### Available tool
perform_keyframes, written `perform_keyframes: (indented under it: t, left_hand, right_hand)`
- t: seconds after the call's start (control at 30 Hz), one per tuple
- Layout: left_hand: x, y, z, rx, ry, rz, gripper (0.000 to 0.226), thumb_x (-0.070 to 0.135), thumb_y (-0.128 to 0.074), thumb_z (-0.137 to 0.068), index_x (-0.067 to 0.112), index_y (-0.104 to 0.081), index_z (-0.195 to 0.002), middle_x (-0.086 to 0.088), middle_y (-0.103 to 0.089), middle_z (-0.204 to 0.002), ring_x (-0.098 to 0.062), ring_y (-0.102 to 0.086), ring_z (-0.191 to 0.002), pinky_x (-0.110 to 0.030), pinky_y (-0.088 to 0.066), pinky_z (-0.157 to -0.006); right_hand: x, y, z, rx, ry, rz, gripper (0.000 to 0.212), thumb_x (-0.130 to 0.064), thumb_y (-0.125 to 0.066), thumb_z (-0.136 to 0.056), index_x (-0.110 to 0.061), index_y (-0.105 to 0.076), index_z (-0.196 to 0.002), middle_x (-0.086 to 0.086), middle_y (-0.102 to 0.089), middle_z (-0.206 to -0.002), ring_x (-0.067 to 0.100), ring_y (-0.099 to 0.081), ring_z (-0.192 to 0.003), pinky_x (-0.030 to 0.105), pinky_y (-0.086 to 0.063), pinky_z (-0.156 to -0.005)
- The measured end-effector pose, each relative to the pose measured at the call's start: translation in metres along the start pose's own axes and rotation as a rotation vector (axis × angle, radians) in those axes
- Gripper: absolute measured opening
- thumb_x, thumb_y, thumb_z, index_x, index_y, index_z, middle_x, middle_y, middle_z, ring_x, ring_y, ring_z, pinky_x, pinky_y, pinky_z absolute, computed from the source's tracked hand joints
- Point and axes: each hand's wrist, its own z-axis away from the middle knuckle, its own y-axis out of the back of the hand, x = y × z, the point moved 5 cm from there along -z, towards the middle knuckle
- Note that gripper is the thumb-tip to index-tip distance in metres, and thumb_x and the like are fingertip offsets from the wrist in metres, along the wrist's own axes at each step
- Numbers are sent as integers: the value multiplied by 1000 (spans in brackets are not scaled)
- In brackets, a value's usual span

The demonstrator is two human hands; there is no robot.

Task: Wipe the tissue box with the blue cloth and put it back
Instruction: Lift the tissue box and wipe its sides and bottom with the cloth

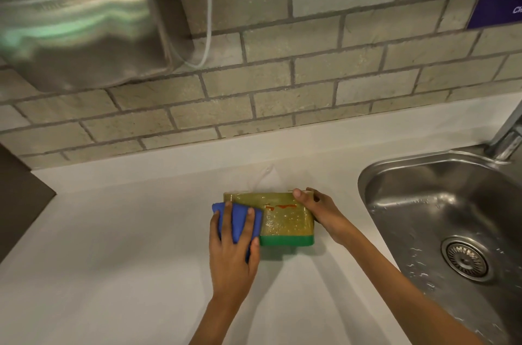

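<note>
The left hand (233, 248) has its fingers spread out flat on top of the blue cloth (238, 222), and the thumb sits at the cloth's right edge. The hand presses the folded cloth down on the left end of the tissue box (285, 220). The right hand (319, 210) holds the right end of the box. Its thumb lies on the top back corner, and the other fingers curl around the far side, so you cannot see most of them.

The tissue box is shiny yellow-green with a red mark on top and a dark green band along its front bottom edge. It sits on the white counter (127, 260), near the back, just left of the metal sink (401, 203). The sink has water drops in it and a round drain (464, 258). A tap (508, 138) stands at its back edge. Behind the counter is a brick wall (310, 62) with a shiny metal dispenser (79, 23) up on the left.
</note>
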Motion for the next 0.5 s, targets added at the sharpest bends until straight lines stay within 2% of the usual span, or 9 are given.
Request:
perform_keyframes:
  t: [0.07, 0.1, 0.17, 0.23, 0.3, 0.37, 0.43, 0.5]
  left_hand:
    - [-6, 3, 1, 5, 45, 65, 43, 38, -30, -95, 26, -41, -135, -12, -32, -145, -38, -33, -128, -47, -48, -92]
    - [-6, 4, -3, 14, 95, 94, 44, 34, -35, -93, 24, -45, -134, -13, -34, -145, -39, -35, -127, -47, -50, -90]
    - [0, 5, -18, 32, 209, 134, 47, 29, -38, -89, 18, -52, -133, -18, -40, -145, -44, -41, -125, -50, -51, -86]
    - [13, 3, -36, 28, 259, 113, 48, 29, -37, -88, 16, -54, -131, -21, -45, -142, -48, -43, -123, -52, -50, -86]
    - [25, -1, -41, -11, 228, 79, 47, 30, -37, -89, 15, -57, -129, -21, -49, -140, -49, -45, -123, -52, -50, -87]
    - [29, -5, -31, -33, 128, 44, 46, 34, -34, -93, 15, -58, -128, -22, -51, -137, -47, -41, -127, -53, -48, -91]
    - [24, -7, -12, -35, -9, -18, 47, 38, -24, -97, 20, -51, -131, -22, -51, -137, -42, -33, -129, -54, -44, -95]
    - [13, -6, -2, -37, -58, -36, 45, 41, -23, -97, 24, -44, -133, -24, -47, -140, -43, -31, -129, -56, -39, -99]
  right_hand:
    - [0, 0, -1, -9, -6, -13, 91, -58, -65, -66, -1, -42, -134, 19, -55, -132, 32, -54, -122, 47, -39, -108]
    - [0, 0, -2, -11, -10, -17, 88, -56, -66, -68, -1, -42, -133, 20, -55, -132, 32, -53, -122, 46, -38, -108]
    - [1, -1, -2, -17, -13, -20, 73, -57, -66, -66, -10, -46, -118, 17, -58, -123, 30, -56, -115, 44, -39, -108]
    - [1, 0, -4, -18, -8, -24, 61, -58, -67, -65, -14, -45, -102, 8, -60, -104, 24, -57, -100, 41, -41, -103]
    - [2, 2, -6, 2, -2, -30, 50, -55, -67, -69, -13, -51, -91, 2, -61, -91, 21, -58, -89, 41, -44, -100]
    - [3, 4, -6, 16, -6, -30, 47, -54, -68, -69, -14, -51, -89, 1, -60, -88, 18, -58, -85, 39, -47, -96]
    - [6, 4, -6, 2, -10, -29, 50, -58, -68, -64, -19, -45, -85, -4, -55, -83, 13, -54, -79, 32, -45, -87]
    - [7, 5, -7, -2, -11, -22, 63, -64, -67, -57, -19, -38, -90, -5, -50, -84, 14, -49, -81, 30, -39, -86]
